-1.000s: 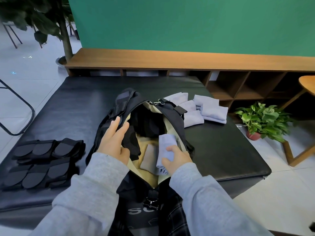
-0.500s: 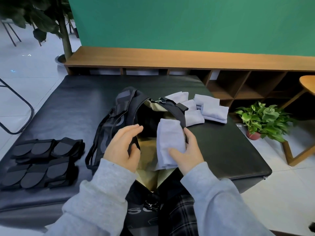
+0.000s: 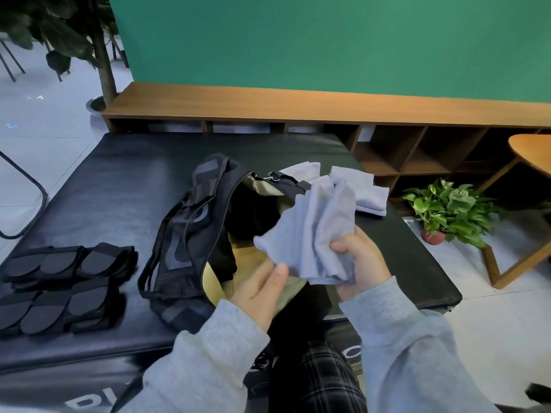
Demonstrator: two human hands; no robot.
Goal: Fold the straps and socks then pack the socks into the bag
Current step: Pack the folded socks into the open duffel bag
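Above the open black duffel bag (image 3: 208, 234), the right hand (image 3: 359, 263) clamps a rumpled pale-grey sock (image 3: 313, 234), while the left hand (image 3: 259, 290) hovers beside it with fingers loosely apart. Folded black straps (image 3: 65, 281) lie left of the bag. Folded grey socks (image 3: 357, 189) behind the bag are not yet packed.

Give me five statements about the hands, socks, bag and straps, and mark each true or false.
1. The right hand grips a crumpled light-blue sock. True.
2. The black duffel bag is zipped shut. False: it gapes open, tan lining showing.
3. The folded black straps lie left of the bag. True.
4. The left hand holds a strap. False: it is open, its thumb near the sock.
5. Every sock is packed. False: folded light-blue socks remain on the black padded table.
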